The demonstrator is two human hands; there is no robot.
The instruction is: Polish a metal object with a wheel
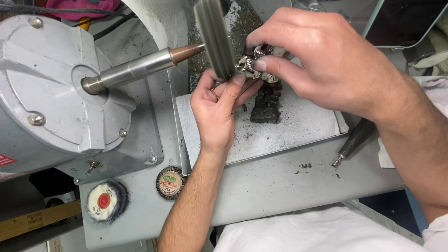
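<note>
A grey buffing wheel (215, 37) sits on the steel spindle (135, 70) of a grey polishing motor (46, 88). Both my hands hold a small shiny silver piece (252, 63) against the wheel's right face. My left hand (219, 105) comes up from below, its fingertips under the piece. My right hand (326, 60) reaches in from the right and pinches the piece from above. Most of the piece is hidden by my fingers.
A dark compound bar (267, 105) lies on dusty grey paper (298, 126) under my hands. Two spare buffs (106, 201), (170, 183) rest on the grey bench. A dark handpiece (354, 140) lies at the right, and white cloth (317, 231) at the bottom.
</note>
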